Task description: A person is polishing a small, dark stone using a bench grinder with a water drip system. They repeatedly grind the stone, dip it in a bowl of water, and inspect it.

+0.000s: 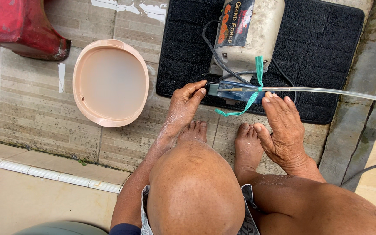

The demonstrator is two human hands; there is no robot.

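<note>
Your left hand rests at the near left end of a flat dark blade-like piece that lies across the front of the grinder motor. Its fingers are curled, with the fingertips touching the end of that piece; whether they pinch it or only press against it cannot be told. Your right hand is open, fingers straight and close together, with the tips resting on or just at the clear plastic hose where it meets the piece. It grips nothing.

The hose runs off to the right edge of the view. A green plastic strip is tied round the motor's front, its loose ends hanging toward you. The motor stands on a black rubber mat on the tiled floor, far from your knees and bare feet.

To the left of the mat sits a pink plastic basin filled with cloudy water, and beyond it, at the far left corner, a red object.
</note>
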